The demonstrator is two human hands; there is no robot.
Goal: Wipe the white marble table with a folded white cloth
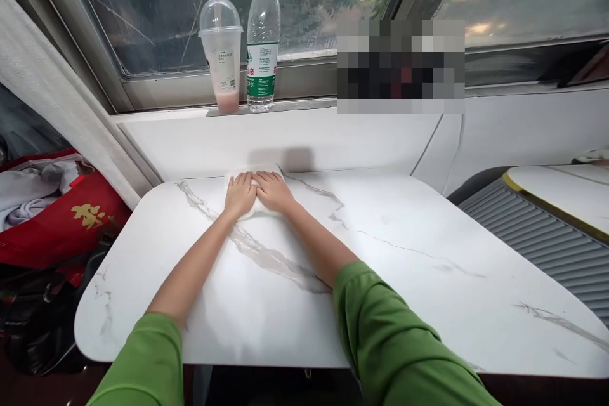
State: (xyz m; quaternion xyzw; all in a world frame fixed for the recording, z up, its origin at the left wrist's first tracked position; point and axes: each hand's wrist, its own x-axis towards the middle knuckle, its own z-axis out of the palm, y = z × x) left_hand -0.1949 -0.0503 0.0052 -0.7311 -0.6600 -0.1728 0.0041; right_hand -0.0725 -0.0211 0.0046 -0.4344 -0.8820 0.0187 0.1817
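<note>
Both arms reach forward to the far edge of a white marbled table (pixel 394 304). Under my hands lies a white cloth (pixel 259 208), mostly covered by them and close to the wall. My left hand (pixel 240 195) rests flat on its left part, fingers stretched forward. Beside it, my right hand (pixel 273 191) also presses flat on the cloth with fingers extended. The two hands touch or nearly touch near the thumbs. Neither hand is curled around anything.
A lidded plastic cup (pixel 223 57) with a straw and a green-capped water bottle (pixel 263 44) stand on the window ledge. A red bag (pixel 61 222) sits left beside a white curtain (pixel 61 82). Right is a grey ribbed surface (pixel 518 228). One ledge area is pixelated.
</note>
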